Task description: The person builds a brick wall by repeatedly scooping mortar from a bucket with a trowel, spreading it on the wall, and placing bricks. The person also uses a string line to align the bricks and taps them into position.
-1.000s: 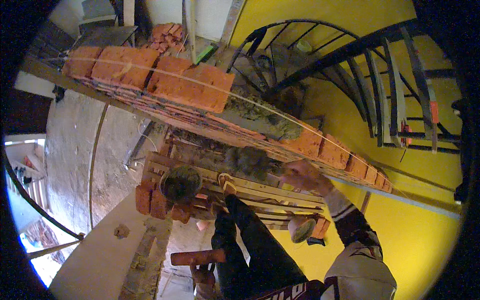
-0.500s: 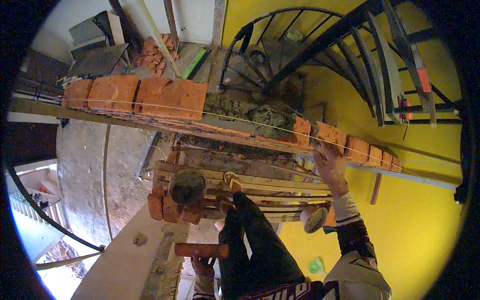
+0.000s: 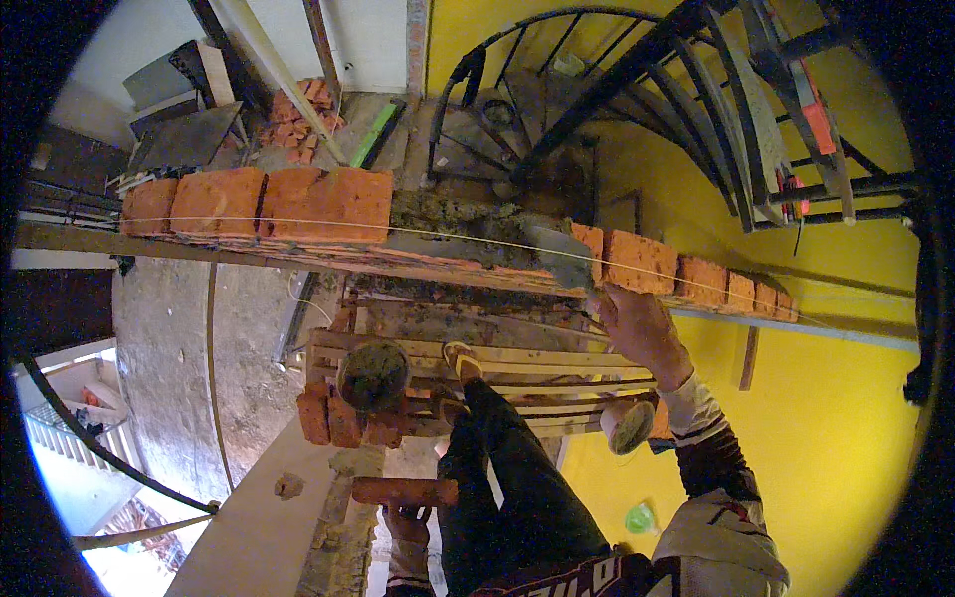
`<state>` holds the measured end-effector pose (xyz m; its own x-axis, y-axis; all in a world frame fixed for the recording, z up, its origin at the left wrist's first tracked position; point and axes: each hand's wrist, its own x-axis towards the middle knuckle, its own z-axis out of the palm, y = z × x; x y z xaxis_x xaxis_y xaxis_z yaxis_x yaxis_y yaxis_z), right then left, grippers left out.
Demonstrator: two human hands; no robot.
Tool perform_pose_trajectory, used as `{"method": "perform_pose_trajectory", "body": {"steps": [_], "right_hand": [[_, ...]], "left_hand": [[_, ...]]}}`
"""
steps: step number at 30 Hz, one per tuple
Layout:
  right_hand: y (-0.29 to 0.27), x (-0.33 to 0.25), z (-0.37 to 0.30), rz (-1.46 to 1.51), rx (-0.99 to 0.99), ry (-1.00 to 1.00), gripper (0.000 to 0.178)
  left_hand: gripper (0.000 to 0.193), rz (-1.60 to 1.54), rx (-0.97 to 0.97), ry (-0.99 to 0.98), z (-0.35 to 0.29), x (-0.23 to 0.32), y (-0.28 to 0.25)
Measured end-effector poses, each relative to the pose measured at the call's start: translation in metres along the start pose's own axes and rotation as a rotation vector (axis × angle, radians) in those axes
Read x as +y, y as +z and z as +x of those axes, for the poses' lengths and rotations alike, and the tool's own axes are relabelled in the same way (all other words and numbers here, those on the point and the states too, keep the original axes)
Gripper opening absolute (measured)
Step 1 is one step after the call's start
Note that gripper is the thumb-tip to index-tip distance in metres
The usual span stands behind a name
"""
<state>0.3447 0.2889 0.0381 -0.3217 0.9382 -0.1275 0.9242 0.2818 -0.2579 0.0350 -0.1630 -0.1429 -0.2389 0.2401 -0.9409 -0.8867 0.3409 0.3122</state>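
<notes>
My left hand (image 3: 406, 527), low in the view, is closed round a red brick (image 3: 406, 492) held level. My right hand (image 3: 642, 333) is at the near face of the brick wall (image 3: 468, 271), closed on a trowel (image 3: 565, 255); its grey blade lies against the mortar, and its handle is mostly hidden in my fingers. Wet grey mortar (image 3: 448, 214) fills a gap in the top course, between large bricks (image 3: 323, 204) on the left and more bricks (image 3: 639, 261) on the right. A taut string line (image 3: 477, 239) runs along the wall.
Under me is a plank scaffold (image 3: 537, 374) bearing a mortar bucket (image 3: 374, 374), a pale bucket (image 3: 629, 426) and a few bricks (image 3: 314, 414). Beyond the wall stand a black spiral staircase (image 3: 597, 109), a brick pile (image 3: 298, 124) and a green level-like bar (image 3: 376, 134).
My right hand has moved left and slightly nearer along the wall, and the trowel blade now shows against the mortar's right end. My left hand still holds the brick.
</notes>
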Motion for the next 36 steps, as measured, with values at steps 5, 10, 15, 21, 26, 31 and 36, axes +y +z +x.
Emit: {"method": "perform_pose_trajectory", "body": {"steps": [5, 10, 15, 21, 26, 31, 36], "right_hand": [[-0.016, -0.002, -0.011, -0.139, -0.119, 0.178, 0.026], [-0.013, 0.009, -0.008, -0.467, 0.122, 0.093, 0.030], [0.029, 0.007, 0.050, -0.447, -0.065, 0.134, 0.035], [0.084, -0.077, 0.102, -0.439, 0.166, -0.145, 0.028], [0.113, -0.073, 0.054, 0.172, 0.372, -0.017, 0.030], [0.207, -0.076, -0.063, 1.252, 0.287, 0.500, 0.041], [0.308, -0.068, -0.046, 1.586, 0.510, 0.892, 0.045]], "left_hand": [[0.063, 0.045, 0.042, -0.007, -0.003, 0.000, 0.005], [0.065, 0.097, 0.074, 0.012, -0.001, -0.001, 0.002], [0.061, 0.045, 0.065, 0.034, -0.006, 0.000, 0.002], [0.052, 0.042, 0.046, -0.033, -0.007, 0.004, -0.006], [0.051, 0.056, 0.098, 0.018, -0.002, 0.005, -0.008], [0.052, 0.035, 0.097, -0.006, -0.004, 0.007, -0.003], [0.059, -0.020, 0.161, -0.066, -0.023, 0.007, -0.012]]}}
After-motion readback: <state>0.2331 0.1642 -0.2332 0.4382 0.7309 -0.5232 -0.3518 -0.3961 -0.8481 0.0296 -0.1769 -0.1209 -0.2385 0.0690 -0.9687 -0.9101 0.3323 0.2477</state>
